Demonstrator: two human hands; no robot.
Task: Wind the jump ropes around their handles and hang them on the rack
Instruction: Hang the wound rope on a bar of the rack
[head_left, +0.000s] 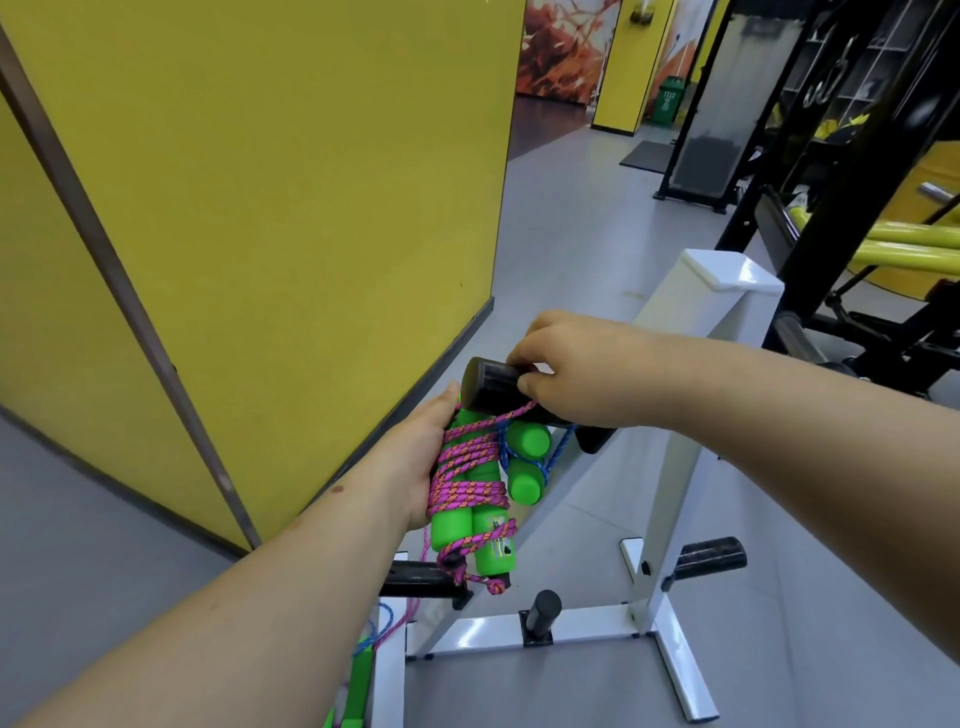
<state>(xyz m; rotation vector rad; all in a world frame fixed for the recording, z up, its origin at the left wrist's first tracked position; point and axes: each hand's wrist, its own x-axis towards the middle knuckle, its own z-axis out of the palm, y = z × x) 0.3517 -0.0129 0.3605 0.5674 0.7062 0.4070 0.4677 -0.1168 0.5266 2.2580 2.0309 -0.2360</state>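
My left hand (415, 457) holds a bundle of two green handles (480, 530) wound with pink rope (467, 467), just under a black peg (491, 387) of the white rack (670, 431). A strand of the pink rope runs up to the peg, where my right hand (566, 369) pinches it against the peg's top. A second pair of green handles (527, 457) wrapped in blue rope (558, 452) hangs from the same peg behind the pink bundle. More green handles (358, 686) with loose blue and pink rope lie low at the rack's foot.
The rack has further black pegs at lower left (415, 582), front centre (543, 613) and right (709, 558). A yellow wall (285, 208) stands close on the left. Black gym machines with yellow-green bars (914, 239) fill the right. Grey floor stretches beyond.
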